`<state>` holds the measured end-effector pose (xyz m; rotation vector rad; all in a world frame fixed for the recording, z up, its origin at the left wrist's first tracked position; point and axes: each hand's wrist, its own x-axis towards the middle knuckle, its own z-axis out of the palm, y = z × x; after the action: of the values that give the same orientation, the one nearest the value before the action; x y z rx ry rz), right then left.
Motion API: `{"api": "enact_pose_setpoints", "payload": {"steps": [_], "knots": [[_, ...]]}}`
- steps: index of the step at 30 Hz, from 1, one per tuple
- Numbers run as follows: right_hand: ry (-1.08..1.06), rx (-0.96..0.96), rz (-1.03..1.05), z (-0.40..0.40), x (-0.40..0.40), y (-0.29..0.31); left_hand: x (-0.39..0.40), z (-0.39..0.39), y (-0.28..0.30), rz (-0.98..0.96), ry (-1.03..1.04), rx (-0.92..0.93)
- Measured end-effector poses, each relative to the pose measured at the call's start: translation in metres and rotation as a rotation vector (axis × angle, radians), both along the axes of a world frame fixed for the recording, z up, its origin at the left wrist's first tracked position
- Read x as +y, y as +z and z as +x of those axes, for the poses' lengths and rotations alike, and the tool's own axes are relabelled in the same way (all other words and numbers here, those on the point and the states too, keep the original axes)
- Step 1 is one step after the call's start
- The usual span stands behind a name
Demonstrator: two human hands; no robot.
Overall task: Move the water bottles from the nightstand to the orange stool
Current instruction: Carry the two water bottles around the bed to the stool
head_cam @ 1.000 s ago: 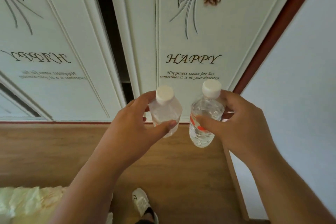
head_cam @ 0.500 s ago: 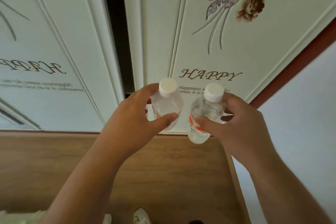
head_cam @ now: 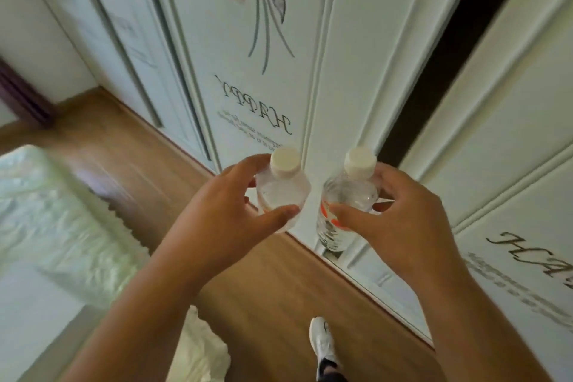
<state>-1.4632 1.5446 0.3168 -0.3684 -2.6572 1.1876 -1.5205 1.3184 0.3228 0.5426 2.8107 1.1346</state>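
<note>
Clear glossy plastic bottles (head_cam: 283,195), smooth wood-grain floor (head_cam: 263,288)

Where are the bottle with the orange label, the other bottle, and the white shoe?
bottle with the orange label (head_cam: 347,195): head view, clear shoulder below the cap.
other bottle (head_cam: 283,187): head view, clear shoulder below the cap.
white shoe (head_cam: 322,339): head view, upper.

White wardrobe doors (head_cam: 273,77) with purple flower print and mirrored "HAPPY" script; dark gap (head_cam: 459,49) between panels. Wood floor (head_cam: 273,295). Pale ruffled bedding (head_cam: 55,226) at left. White shoe (head_cam: 322,341) on floor.
</note>
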Motion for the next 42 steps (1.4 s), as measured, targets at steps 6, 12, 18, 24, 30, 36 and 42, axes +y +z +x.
{"api": "enact_pose_setpoints", "payload": {"steps": [6, 12, 18, 24, 30, 36, 42], "knots": [[0.365, 0.071, -0.029, -0.105, -0.008, 0.019, -0.016, -0.026, 0.025, -0.016, 0.320, 0.068], [0.647, 0.115, 0.017, -0.173, -0.021, 0.022, -0.011, -0.027, 0.024, 0.006, 0.606, 0.062], [0.845, 0.108, -0.012, -0.216, -0.046, 0.014, -0.022, -0.023, 0.023, 0.026, 0.783, 0.075], [0.905, 0.114, -0.002, -0.258, -0.078, 0.006, -0.046, -0.059, 0.008, 0.040, 0.829, 0.064], [0.860, 0.108, 0.041, -0.311, -0.116, 0.000, -0.090, -0.129, -0.006, 0.090, 0.763, 0.048], [0.770, 0.107, 0.069, -0.370, -0.181, 0.005, -0.166, -0.205, 0.001, 0.095, 0.726, 0.075], [0.739, 0.114, 0.015, -0.416, -0.252, 0.004, -0.235, -0.256, 0.003, 0.101, 0.691, 0.061]]}}
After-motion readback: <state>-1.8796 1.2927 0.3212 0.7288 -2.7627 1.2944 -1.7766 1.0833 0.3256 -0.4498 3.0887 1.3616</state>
